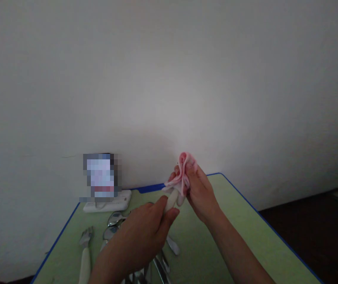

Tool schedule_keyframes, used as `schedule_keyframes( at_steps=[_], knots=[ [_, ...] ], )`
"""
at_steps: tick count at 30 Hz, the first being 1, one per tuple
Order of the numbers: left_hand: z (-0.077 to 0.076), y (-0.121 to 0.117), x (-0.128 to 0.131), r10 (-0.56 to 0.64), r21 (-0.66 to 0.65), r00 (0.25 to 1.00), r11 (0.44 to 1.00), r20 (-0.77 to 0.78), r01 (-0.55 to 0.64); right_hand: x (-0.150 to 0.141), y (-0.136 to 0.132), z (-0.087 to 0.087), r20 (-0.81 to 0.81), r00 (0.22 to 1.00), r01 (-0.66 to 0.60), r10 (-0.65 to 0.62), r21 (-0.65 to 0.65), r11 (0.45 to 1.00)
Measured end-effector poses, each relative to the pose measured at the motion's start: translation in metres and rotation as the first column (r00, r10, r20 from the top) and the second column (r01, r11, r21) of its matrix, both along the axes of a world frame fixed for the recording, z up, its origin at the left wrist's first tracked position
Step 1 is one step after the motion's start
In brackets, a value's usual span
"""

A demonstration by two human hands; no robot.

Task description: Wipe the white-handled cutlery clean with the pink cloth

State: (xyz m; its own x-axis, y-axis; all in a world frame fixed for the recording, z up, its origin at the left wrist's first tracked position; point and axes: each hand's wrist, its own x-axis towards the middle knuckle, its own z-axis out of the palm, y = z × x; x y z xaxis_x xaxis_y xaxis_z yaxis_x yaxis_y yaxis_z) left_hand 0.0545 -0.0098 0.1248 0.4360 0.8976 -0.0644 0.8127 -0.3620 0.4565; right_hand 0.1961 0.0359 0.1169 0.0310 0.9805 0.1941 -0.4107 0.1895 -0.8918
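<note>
**Pink cloth (183, 169) folded about a pale-handled utensil (171, 201)**

The utensil is above the middle of the green, blue-edged table (216, 240); the cloth hides its far end. The left hand (145, 227) pinches its smooth handle between thumb and fingers; the right hand (201, 191) grips the soft, creased cloth. The left hand partly blocks the shiny metal cutlery (115, 219) beneath. A pale-handled fork (85, 256) lies near left; far left, a pixelated screen (102, 177) stands by a white base (109, 204).
</note>
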Motion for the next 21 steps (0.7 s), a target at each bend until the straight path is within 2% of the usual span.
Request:
schedule_keyframes(
  at_steps=[4, 9, 10, 12, 14, 15, 17, 19, 21],
  knots=[
    [-0.013, 0.004, 0.011, -0.032, -0.016, 0.991, 0.999, -0.128, 0.030, 0.017, 0.015, -0.013, 0.309, 0.944, -0.122, 0.116, -0.001, 0.993],
    [-0.041, 0.020, 0.017, -0.091, -0.018, 0.959, 0.996, -0.268, 0.089, 0.026, 0.033, -0.040, 0.420, 0.896, -0.161, 0.148, -0.003, 0.987],
    [-0.046, 0.024, 0.017, -0.067, -0.030, 0.958, 0.998, -0.279, 0.061, 0.026, 0.037, -0.049, 0.416, 0.897, -0.163, 0.148, -0.001, 0.987],
    [-0.055, 0.031, 0.016, -0.039, -0.012, 0.966, 0.999, -0.257, 0.037, 0.022, 0.044, -0.071, 0.329, 0.924, -0.190, 0.195, -0.047, 0.981],
    [-0.064, 0.037, 0.016, -0.051, 0.024, 0.974, 0.998, -0.222, 0.058, 0.016, 0.050, -0.097, 0.091, 0.975, -0.189, 0.201, -0.123, 0.974],
    [-0.068, 0.039, 0.015, -0.057, 0.018, 0.972, 0.998, -0.227, 0.062, 0.013, 0.052, -0.110, -0.013, 0.977, -0.210, 0.211, -0.164, 0.964],
    [-0.075, 0.042, 0.015, -0.043, -0.005, 0.964, 0.999, -0.262, 0.043, 0.007, 0.055, -0.130, -0.126, 0.980, -0.177, 0.155, -0.191, 0.966],
    [-0.078, 0.044, 0.014, -0.055, -0.031, 0.960, 0.998, -0.274, 0.048, 0.005, 0.058, -0.140, -0.152, 0.980, -0.159, 0.130, -0.202, 0.966],
    [-0.077, 0.043, 0.011, -0.095, -0.045, 0.969, 0.995, -0.229, 0.087, 0.004, 0.059, -0.143, -0.154, 0.976, -0.184, 0.153, -0.218, 0.958]
  ],
)
